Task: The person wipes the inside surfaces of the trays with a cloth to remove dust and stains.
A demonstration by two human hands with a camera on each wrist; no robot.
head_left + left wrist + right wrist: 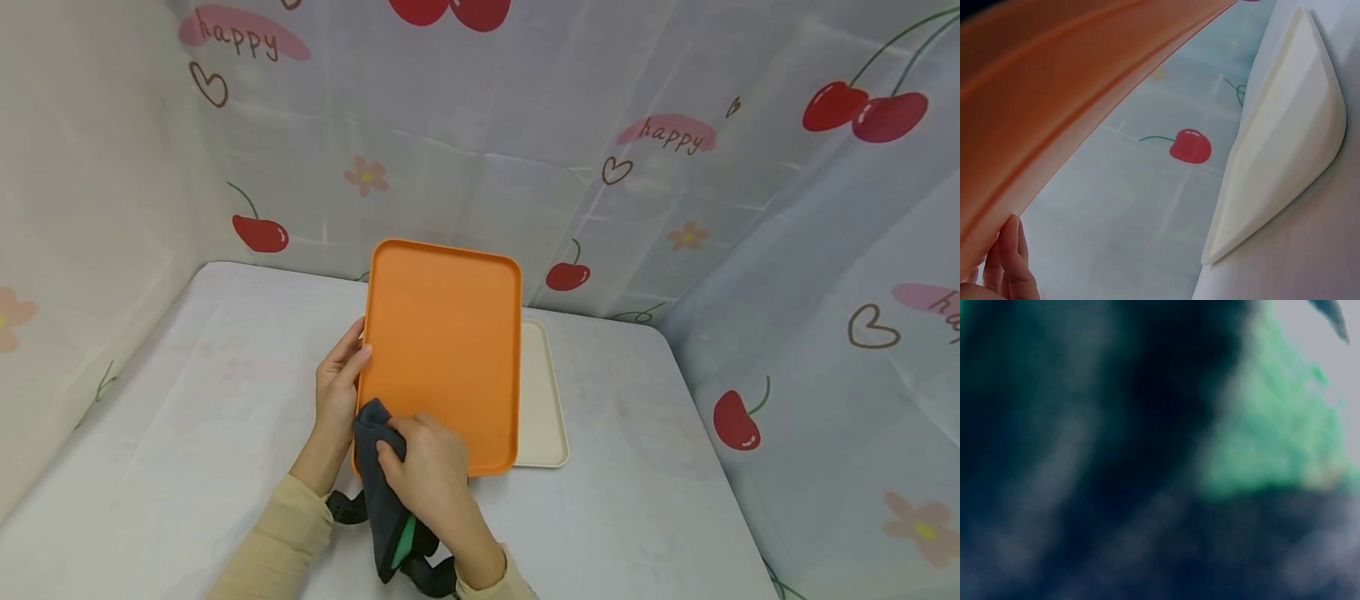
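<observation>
An orange tray (450, 350) is held up at a tilt above the table. My left hand (339, 387) grips its left edge, the thumb on the front side; in the left wrist view, fingertips (1015, 250) touch the tray's underside. A dark grey cloth (378, 475) with a green patch is bunched in my right hand (431, 467), which pinches it against the tray's lower left edge. That cloth (1147, 456) fills the right wrist view, blurred and close, so the right fingers do not show there.
A cream tray (542, 400) lies flat on the white-covered table (630, 467), partly behind the orange one. A curtain printed with cherries (465, 167) hangs behind the table and along both sides.
</observation>
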